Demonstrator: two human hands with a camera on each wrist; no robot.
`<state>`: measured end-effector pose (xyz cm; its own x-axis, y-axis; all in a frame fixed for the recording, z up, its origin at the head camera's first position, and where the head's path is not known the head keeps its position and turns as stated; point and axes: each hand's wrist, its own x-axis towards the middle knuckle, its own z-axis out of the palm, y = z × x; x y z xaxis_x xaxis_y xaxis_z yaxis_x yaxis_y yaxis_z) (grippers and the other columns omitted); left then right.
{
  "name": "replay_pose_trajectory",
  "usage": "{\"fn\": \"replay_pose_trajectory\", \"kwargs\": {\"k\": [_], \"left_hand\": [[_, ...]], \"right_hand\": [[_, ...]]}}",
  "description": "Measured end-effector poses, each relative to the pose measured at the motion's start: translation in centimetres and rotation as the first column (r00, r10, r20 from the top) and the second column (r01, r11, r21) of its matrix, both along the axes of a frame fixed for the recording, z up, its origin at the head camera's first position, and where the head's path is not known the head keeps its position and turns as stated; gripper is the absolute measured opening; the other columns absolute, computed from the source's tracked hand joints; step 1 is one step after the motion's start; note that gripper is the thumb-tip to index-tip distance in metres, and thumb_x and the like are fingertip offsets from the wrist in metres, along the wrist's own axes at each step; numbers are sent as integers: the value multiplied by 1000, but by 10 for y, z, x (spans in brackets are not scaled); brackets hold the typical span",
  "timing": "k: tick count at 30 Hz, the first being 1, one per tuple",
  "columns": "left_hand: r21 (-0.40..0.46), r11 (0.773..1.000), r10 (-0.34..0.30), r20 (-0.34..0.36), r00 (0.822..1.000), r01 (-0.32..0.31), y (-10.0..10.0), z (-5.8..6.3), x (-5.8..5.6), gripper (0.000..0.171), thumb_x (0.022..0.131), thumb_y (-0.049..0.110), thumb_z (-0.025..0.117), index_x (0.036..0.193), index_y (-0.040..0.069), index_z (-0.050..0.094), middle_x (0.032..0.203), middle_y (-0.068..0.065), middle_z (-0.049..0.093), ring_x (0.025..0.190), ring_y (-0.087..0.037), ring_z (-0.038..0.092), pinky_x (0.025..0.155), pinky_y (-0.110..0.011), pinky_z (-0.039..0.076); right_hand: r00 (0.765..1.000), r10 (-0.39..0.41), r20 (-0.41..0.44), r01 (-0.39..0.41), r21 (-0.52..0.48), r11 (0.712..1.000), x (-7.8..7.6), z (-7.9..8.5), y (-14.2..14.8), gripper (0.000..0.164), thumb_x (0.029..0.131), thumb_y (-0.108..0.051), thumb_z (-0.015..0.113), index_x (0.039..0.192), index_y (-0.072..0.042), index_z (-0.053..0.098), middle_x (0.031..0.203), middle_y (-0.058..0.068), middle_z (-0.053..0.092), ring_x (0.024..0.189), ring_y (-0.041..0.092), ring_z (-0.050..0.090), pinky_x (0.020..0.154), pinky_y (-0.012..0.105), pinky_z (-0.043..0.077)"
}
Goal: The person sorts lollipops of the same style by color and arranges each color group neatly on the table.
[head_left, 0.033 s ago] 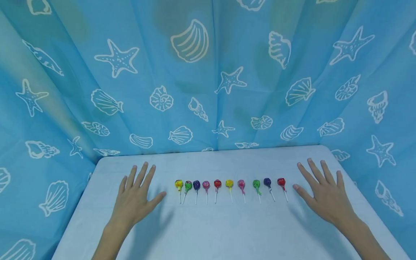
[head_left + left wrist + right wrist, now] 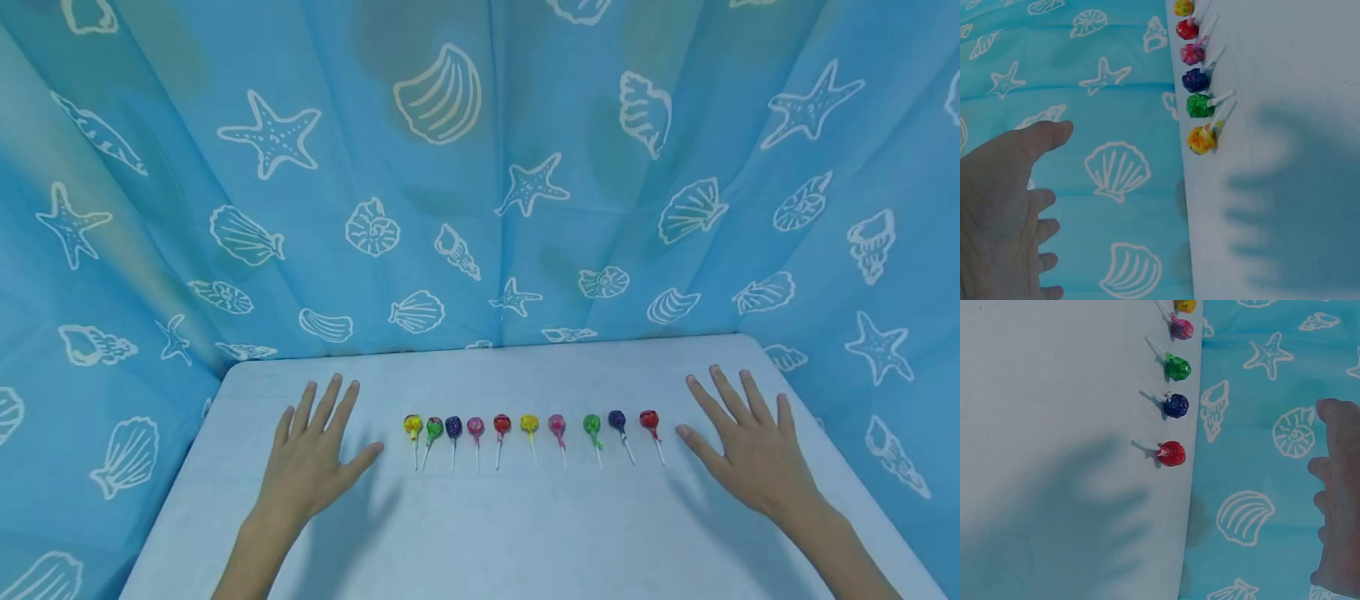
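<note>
Several wrapped lollipops lie in a row across the white table, their white sticks toward me. At the left end is a yellow lollipop (image 2: 412, 425), followed by a green lollipop (image 2: 434, 428) and a dark purple lollipop (image 2: 453, 427). A red lollipop (image 2: 649, 420) marks the right end, beside another dark purple lollipop (image 2: 1175, 405). My left hand (image 2: 309, 462) hovers left of the row, fingers spread, holding nothing. To the right of the row hovers my right hand (image 2: 757, 458), also spread and holding nothing, its thumb nearest the red lollipop. Both hands cast shadows on the table.
The white table (image 2: 480, 533) has rounded far corners. Behind it and along both sides hangs a blue curtain (image 2: 450, 183) printed with white shells and starfish, close to the table's far edge.
</note>
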<state>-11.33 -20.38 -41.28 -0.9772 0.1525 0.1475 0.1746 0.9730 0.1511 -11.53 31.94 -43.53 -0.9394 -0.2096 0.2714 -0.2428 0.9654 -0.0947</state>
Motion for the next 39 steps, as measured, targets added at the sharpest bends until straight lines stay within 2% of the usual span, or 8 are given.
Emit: {"fn": "replay_pose_trajectory", "kwargs": {"k": [4,8,12,15,19,25,32,39], "left_hand": [[62,998,-14,-8,1000,14,1,-2,0,84,90,45,70,156,8,32,160,-20,27,146,-45,19,111,-68,20],[236,971,-32,30,999,24,5,-9,-2,75,92,34,72,152,6,38,152,-21,41,137,-44,38,105,-64,34],[428,904,-53,78,996,15,12,-22,-6,61,93,24,71,146,4,47,144,-19,52,129,-39,50,101,-57,44],[535,845,-70,70,995,22,17,-35,-8,52,93,15,72,139,2,53,136,-18,59,122,-35,57,97,-52,49],[617,787,-64,71,995,7,22,-53,-12,44,91,10,73,132,2,59,127,-16,64,116,-33,62,93,-48,52],[689,722,-26,120,992,-65,28,-69,-24,42,92,11,72,131,2,60,125,-13,66,116,-30,62,94,-45,52],[721,684,0,156,988,-113,33,-84,-40,40,93,12,71,131,4,61,129,-12,63,119,-30,60,96,-45,51],[726,679,15,142,990,-114,37,-93,-52,39,93,12,70,130,4,62,131,-14,62,119,-33,60,97,-47,49]], "right_hand": [[1000,2,2,-2,-8,1000,2,-2,2,75,96,-48,58,157,-15,30,159,25,23,148,44,-2,109,67,-13],[1000,22,-23,-23,-53,998,4,-4,5,66,96,-42,61,150,-9,42,157,25,28,149,41,4,111,66,-9],[998,46,-52,-52,-119,992,5,-4,3,57,92,-31,67,140,-3,53,153,25,37,147,41,18,114,65,6],[999,40,-36,-45,-164,985,5,-2,-2,53,90,-24,71,135,-1,57,148,25,43,141,44,31,110,66,23],[1000,22,11,-19,-205,979,7,0,-9,50,89,-20,74,133,0,59,143,26,48,132,47,42,95,69,40],[998,16,58,0,-271,963,8,1,-16,50,91,-19,73,135,-2,58,141,25,51,129,47,45,93,67,43],[996,37,84,-8,-325,946,8,-2,-23,47,91,-16,73,134,-4,59,137,23,56,127,46,48,93,65,44],[994,71,84,-35,-374,927,6,-5,-34,47,89,-12,75,133,-5,61,131,20,61,125,43,52,93,62,46]]}}
